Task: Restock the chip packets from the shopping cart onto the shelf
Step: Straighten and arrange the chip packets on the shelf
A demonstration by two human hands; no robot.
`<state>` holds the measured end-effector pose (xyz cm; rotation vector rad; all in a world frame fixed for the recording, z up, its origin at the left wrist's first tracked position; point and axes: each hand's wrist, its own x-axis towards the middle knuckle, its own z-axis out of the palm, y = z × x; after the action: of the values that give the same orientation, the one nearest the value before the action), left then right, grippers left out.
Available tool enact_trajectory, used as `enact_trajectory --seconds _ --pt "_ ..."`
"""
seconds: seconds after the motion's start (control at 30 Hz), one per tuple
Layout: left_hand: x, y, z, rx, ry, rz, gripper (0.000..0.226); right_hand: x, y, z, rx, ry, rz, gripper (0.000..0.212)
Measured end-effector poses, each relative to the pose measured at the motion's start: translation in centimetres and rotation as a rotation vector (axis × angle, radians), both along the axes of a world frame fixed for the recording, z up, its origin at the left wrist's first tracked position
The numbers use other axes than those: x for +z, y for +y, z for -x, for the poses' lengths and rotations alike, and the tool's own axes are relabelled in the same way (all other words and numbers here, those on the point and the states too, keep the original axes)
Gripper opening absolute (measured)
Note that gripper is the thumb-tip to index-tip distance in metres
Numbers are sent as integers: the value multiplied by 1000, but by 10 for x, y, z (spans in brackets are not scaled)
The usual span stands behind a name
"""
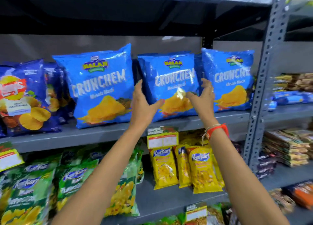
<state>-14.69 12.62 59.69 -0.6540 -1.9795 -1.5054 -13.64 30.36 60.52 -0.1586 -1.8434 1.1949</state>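
Observation:
Three blue Crunchem chip packets stand upright in a row on the grey shelf (105, 133). My left hand (144, 104) grips the left edge of the middle packet (169, 79), thumb across its front. My right hand (203, 96) holds the packet's right edge, thumb on the front and fingers raised in the gap beside the right packet (232, 82). The middle packet's base rests on the shelf and it tilts slightly. The left packet (100, 89) stands free. The shopping cart is out of view.
Dark blue Lay's packets (22, 98) fill the shelf's far left. Green Kurkure bags (71, 182) and yellow Kurkure packs (186, 169) sit on the shelf below. A perforated metal upright (264, 82) bounds the bay at right, with stacked snack packs (288, 147) beyond.

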Motion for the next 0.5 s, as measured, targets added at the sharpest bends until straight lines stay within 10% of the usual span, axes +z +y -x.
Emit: enact_trajectory --seconds 0.23,0.5 --pt "-7 34 34 -55 -279 72 107 -3 49 17 401 -394 -91 85" --pt "-9 33 43 13 -188 114 110 -20 54 22 434 -324 -89 95"
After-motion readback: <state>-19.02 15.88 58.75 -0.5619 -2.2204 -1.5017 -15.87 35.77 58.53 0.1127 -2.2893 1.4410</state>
